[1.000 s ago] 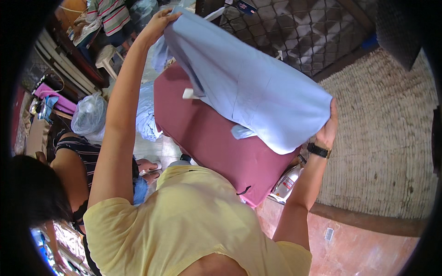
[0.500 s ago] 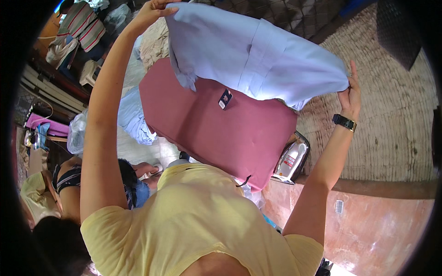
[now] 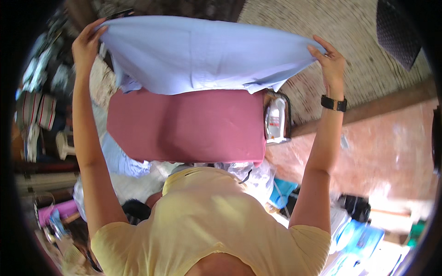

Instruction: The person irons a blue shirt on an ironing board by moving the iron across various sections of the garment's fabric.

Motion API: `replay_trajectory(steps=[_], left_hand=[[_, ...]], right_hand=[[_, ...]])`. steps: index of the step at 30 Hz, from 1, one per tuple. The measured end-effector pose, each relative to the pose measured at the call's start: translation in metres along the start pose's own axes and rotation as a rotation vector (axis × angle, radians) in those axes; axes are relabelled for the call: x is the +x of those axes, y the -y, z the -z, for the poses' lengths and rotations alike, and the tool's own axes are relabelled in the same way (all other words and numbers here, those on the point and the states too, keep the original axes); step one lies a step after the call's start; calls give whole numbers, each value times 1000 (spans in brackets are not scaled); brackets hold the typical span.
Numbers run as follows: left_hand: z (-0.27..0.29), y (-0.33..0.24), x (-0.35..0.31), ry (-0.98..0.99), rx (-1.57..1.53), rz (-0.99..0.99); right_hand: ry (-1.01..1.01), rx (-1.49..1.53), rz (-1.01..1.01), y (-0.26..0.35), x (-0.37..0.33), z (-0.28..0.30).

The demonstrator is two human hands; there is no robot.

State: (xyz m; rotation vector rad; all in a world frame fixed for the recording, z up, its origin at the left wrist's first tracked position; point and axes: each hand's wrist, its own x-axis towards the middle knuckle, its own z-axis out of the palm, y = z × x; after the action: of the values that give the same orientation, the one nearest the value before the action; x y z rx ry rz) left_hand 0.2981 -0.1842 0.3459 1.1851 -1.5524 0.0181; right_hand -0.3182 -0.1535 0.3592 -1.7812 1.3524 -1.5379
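Note:
A light blue cloth garment (image 3: 202, 55) is stretched wide between my two raised hands, its lower edge hanging over the far side of the ironing board. My left hand (image 3: 87, 42) pinches the upper left corner. At the opposite corner, my right hand (image 3: 330, 62) grips the fabric between thumb and fingers, a dark watch on its wrist. Below the cloth lies the padded maroon top of the ironing board (image 3: 189, 129). A white and grey iron (image 3: 276, 119) rests in a dark-framed holder at the board's right end. The cloth hides the board's far edge.
More light blue clothes (image 3: 122, 156) lie in a heap left of the board. A white plastic stool (image 3: 65, 145) stands farther left. Clear plastic bags (image 3: 255, 177) lie close to me, beneath the board's near edge. A brownish textured wall (image 3: 308, 110) borders the right side.
My view has turned, and the garment now hangs level rather than slanting down to the right. The small dark object on the board no longer shows. Both hands keep their hold.

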Motion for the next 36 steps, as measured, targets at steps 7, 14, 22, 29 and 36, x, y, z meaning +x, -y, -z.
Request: replay_trajectory(steps=[7, 14, 22, 29, 36], left_hand=[[-29, 23, 1, 110, -112, -70], [-42, 71, 10, 283, 3, -226], [-76, 43, 12, 298, -145, -344], [-134, -18, 2, 257, -360, -534], [-189, -85, -33, 371, -543, -632]], right_hand=[[-241, -501, -135, 23, -97, 2], [-516, -646, -40, 48, -177, -21], [-630, -756, -244, 106, -281, -49], [-888, -909, -322, 145, -360, -38], [-1180, -1077, -284, 165, -422, -19]])
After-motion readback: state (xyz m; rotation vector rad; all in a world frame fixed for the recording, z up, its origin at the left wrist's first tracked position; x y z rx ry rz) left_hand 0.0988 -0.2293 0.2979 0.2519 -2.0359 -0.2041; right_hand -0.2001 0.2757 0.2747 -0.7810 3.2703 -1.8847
